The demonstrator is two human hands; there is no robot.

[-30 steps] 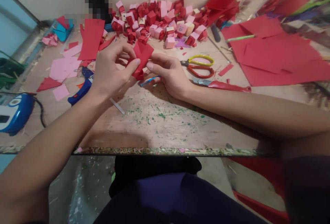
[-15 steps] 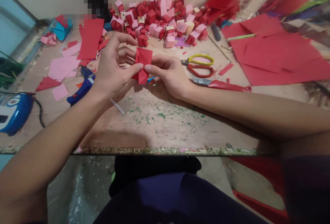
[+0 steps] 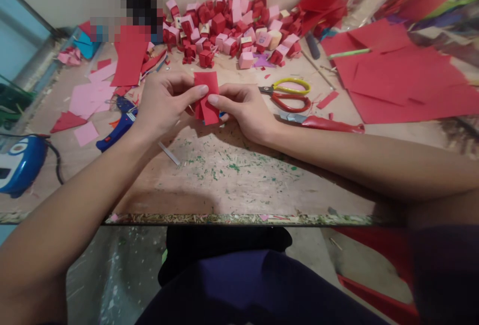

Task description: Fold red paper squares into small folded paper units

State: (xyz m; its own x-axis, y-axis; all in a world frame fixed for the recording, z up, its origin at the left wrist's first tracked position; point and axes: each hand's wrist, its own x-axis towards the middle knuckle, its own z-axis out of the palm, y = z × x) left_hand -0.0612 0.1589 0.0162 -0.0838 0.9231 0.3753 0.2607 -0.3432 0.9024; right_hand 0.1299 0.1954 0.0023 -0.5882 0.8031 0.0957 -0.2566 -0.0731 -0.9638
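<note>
Between my two hands, above the middle of the table, is a folded piece of red paper (image 3: 208, 80). My left hand (image 3: 164, 100) pinches its left side, the thumb lying flat across the front. From the right, my right hand (image 3: 245, 108) grips the same paper with the thumb on the front and the fingers behind. A small bit of something blue shows beside my right fingers; I cannot make out what it is. Scissors with yellow and red handles (image 3: 290, 94) lie just right of my right hand, and a red-handled knife (image 3: 329, 123) is below them.
Many small red and pink paper cubes (image 3: 224, 26) are heaped at the back. Red sheets (image 3: 404, 76) lie on the right. At the left are a blue glue gun (image 3: 118, 128), pink paper pieces (image 3: 92, 98) and a blue-and-white device (image 3: 22, 163). Green specks dot the tabletop (image 3: 232, 185).
My left fingers, raised and spread before, have curled in behind the paper, and the left thumb has moved up it. The paper's flap now lies flatter across its front.
</note>
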